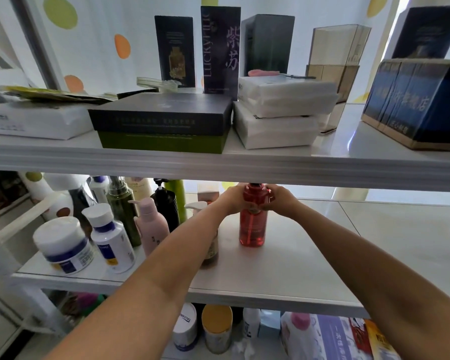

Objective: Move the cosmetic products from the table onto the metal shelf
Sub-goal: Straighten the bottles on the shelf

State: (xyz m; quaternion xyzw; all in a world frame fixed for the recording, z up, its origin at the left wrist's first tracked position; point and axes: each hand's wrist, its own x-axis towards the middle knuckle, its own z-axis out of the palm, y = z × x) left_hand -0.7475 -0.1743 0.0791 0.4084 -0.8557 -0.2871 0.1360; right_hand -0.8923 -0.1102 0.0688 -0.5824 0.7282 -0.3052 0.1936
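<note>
A red translucent pump bottle [253,227] stands upright on the middle board of the metal shelf [283,268]. My left hand [231,198] grips its neck from the left, and my right hand [279,197] grips the neck from the right. The pump head sits just under the upper board and is partly hidden. To the left stand a pink pump bottle [151,224], a black bottle [166,206], a green bottle [122,203], a white-and-blue bottle [112,240] and a white-and-blue jar [63,245]. My left forearm hides most of a white pump bottle [196,205].
The upper board [218,162] carries stacked flat boxes [161,123], white tissue packs [281,113], tall dark cartons [218,48] and a blue box [421,100]. Below, the bottom level holds cans and bottles [216,331]. The right half of the middle board is bare.
</note>
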